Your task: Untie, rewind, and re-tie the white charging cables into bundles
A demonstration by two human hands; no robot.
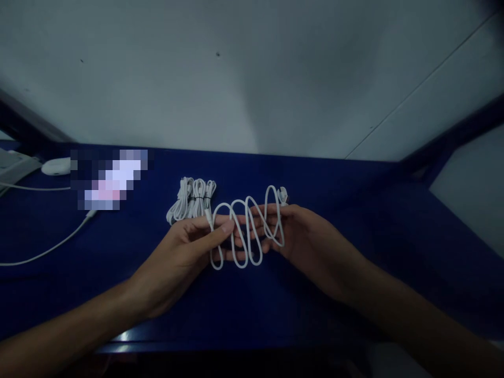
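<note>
A white USB charging cable [247, 220] hangs in loose, spread loops between my two hands, above the blue table. My left hand [179, 257] is closed on its left end, the thumb lying over the loops and the fingers behind them. Curled behind the right-hand loops, my right hand [315, 247] supports the cable on its fingers; its thumb is hard to make out. The cable's metal plug [283, 195] sticks up by the right hand's index finger. Just beyond my left hand lie several tied bundles of white cable [199, 194], partly hidden by that hand.
The blue tabletop [334, 189] meets a pale wall [177, 94] at the back. At the left are a blurred-out, lit object [114, 181] with a white cord [59, 245] running from it, a white rounded device [55, 166], and a white block [16, 165] at the edge.
</note>
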